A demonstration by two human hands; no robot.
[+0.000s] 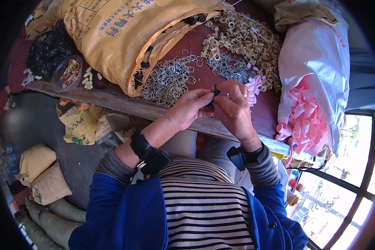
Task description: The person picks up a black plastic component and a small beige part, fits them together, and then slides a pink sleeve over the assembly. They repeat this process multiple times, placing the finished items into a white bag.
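Note:
Over the table's front edge, my left hand (192, 106) and my right hand (234, 109) meet, both closed in a pinch on a small black part (215, 91). Fingers hide most of it, so its exact kind is unclear. Just beyond my left hand lies a heap of silver metal rings (164, 81). A second pile of metal rings (231, 66) sits past my right hand, beside pink scraps (255, 85). Farther back spreads a mound of beige buckle-like pieces (248, 35). At left, an orange woven sack (112, 41) gapes, showing black pieces (145, 65) in its mouth.
On the right, a white sack (314, 54) spills pink curled strips (302, 118). A clear plastic bowl (67, 74) and a black plastic bag (50, 50) occupy the table's left end. Filled sacks (50, 183) lie on the floor. A wooden edge (112, 102) borders the table.

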